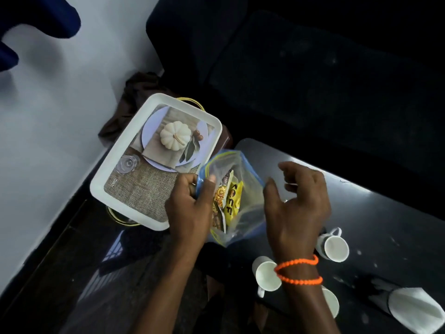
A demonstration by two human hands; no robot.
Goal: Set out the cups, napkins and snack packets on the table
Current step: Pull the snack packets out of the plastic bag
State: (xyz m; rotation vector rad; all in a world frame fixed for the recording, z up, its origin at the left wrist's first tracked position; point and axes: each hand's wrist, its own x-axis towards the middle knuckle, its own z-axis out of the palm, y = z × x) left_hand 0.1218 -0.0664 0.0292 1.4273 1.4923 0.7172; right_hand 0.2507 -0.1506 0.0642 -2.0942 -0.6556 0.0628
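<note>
- Left hand [190, 208] first: I have it pinched on the near left rim of the clear zip bag [240, 169], thumb over the edge, holding the mouth open. It also seems to steady the white tray [101, 179] that sits to its left, though I cannot tell whether my fingers actually grip the tray's rim.
- Snack packets [231, 196] come next: they stand inside the bag, just right of my left thumb, a yellow one in front and darker ones behind. Their long axis runs from the bag's mouth down toward my body, so they lie roughly lengthwise in the bag, tops nearest the opening.
- My right hand [298, 203] hangs just to the right of the bag, empty, fingers loosely spread and curled. Its forefinger is at the bag's right wall; whether it touches the plastic I cannot tell.
- I judge the right hand is the one to go in: it is free and nearer the opening, and the packets lie to its left and slightly below, so the reach is leftward and down into the mouth.
- Further right, on the dark table [385, 213], three white cups [336, 248] lie near my right wrist, and a folded white napkin [414, 309] rests at the far right corner, well apart from the bag.
</note>
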